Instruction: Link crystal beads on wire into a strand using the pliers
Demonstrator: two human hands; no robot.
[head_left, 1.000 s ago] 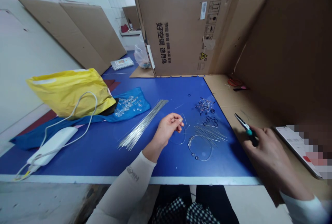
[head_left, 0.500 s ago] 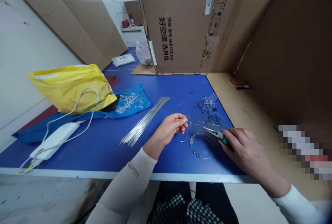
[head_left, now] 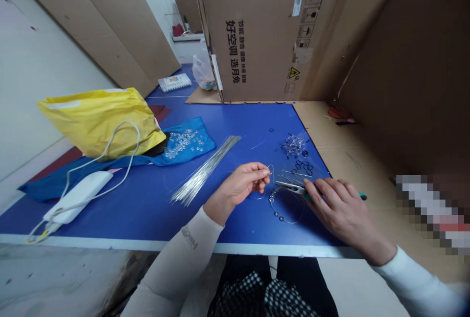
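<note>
Left hand [head_left: 240,184] pinches thin wire [head_left: 273,174] that pliers [head_left: 293,187], wrapped in the right hand [head_left: 343,212] alongside, could bend if misaligned.

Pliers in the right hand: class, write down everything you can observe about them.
The pliers have slim, silver, metal-looking jaws and teal on the handles, mostly hidden by the right hand gripping them; one teal handle end pokes out beyond its knuckles. They lie roughly level, pointing towards the left hand and the thin wire it holds. In this view they overlap the loose short wires; whether they touch them, or whether the jaws are open, I cannot tell.
</note>
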